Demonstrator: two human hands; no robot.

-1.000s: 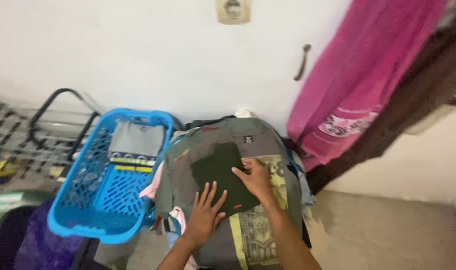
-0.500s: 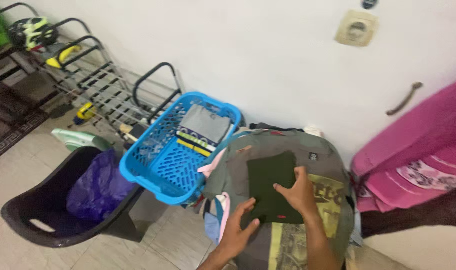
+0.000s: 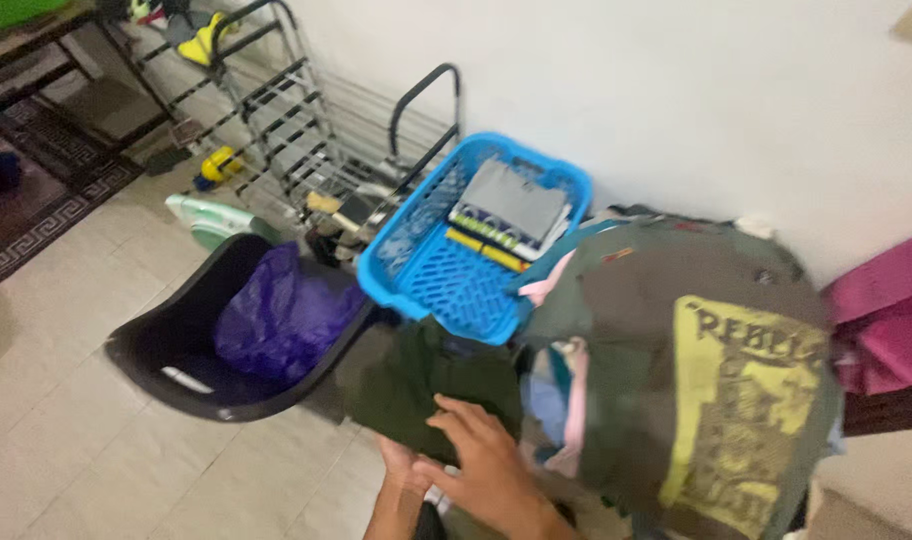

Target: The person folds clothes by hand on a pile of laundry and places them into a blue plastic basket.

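Right hand: the right hand (image 3: 486, 465) lies on top of the folded dark green cloth (image 3: 426, 385), fingers spread and a little bent, pressing the cloth from above.
Left hand: the left hand (image 3: 401, 468) is under the edge of the same cloth; only a part shows, so I cannot tell how far it is open.
Cloth position: it is in the air in front of the person, between the black basket (image 3: 166, 345) and the pile of clothes (image 3: 676, 370).
Black basket: it stands on the tiled floor with a purple bag (image 3: 281, 315) inside.
Blue basket: the blue basket (image 3: 416, 265) holds flat folded items and leans beside the pile.
Background: a metal shoe rack (image 3: 276, 120) stands against the white wall.
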